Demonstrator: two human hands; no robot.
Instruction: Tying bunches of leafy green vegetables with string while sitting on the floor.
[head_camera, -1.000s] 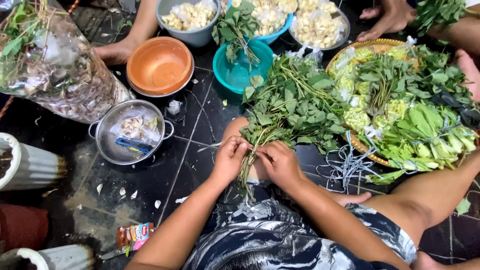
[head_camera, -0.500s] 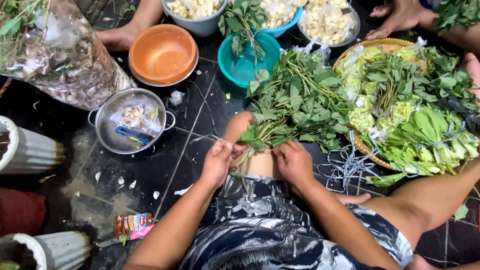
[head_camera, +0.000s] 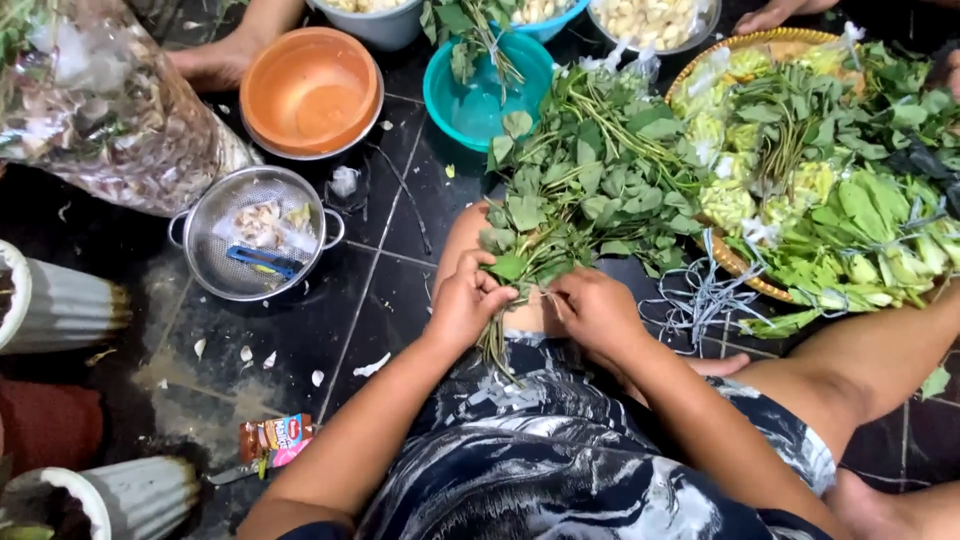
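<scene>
A bunch of leafy green stalks (head_camera: 575, 190) lies across my knee, leaves pointing away from me, stems toward my lap. My left hand (head_camera: 462, 300) grips the stems from the left, fingers curled around them. My right hand (head_camera: 598, 310) is closed on the same stems from the right, pinching near a thin strand that wraps the bundle. Both hands touch at the stem end, just above my dark patterned shorts.
A woven tray (head_camera: 722, 250) piled with greens sits at right, grey strings (head_camera: 695, 300) beside it. A teal bowl (head_camera: 480, 100), an orange bowl (head_camera: 310, 90), a metal colander (head_camera: 250, 240), a clear bag of peels (head_camera: 110, 130) and grey pots (head_camera: 60, 300) ring the dark tiled floor. Another person's hands reach in at top.
The view has shifted slightly; my hands have stayed on the stems, working closer together around the bundle's end.
</scene>
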